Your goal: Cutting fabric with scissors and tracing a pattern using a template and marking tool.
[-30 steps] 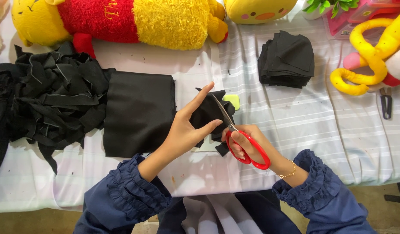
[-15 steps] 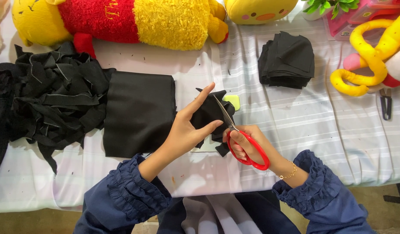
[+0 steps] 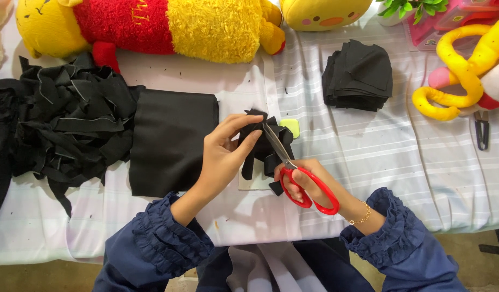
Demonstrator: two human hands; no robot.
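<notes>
Here, catalogued on a striped cloth-covered surface [image 3: 368,162]: left hand [image 3: 223,157], fingers pinched together on a small bunch of black fabric pieces [image 3: 256,146] held just above a pale card near the surface's middle; thumb and forefinger drawn closer in than half a second before, when the forefinger had pointed straight out over the bunch. Right hand [image 3: 306,184], closed through the red loops of a pair of scissors [image 3: 292,170], blades laid across the bunch, tip reaching slightly deeper into the fabric than before; judged as a trimming cut under way, grip tightened to steady the piece. Just beside, left: flat folded black cloth [image 3: 171,140], then a heap of black strips [image 3: 65,124]. Well apart, upper right: neat stack of black squares [image 3: 358,75]. Along the far edge: red-and-yellow plush toy [image 3: 152,24]; yellow looped toy [image 3: 460,70] at right.
</notes>
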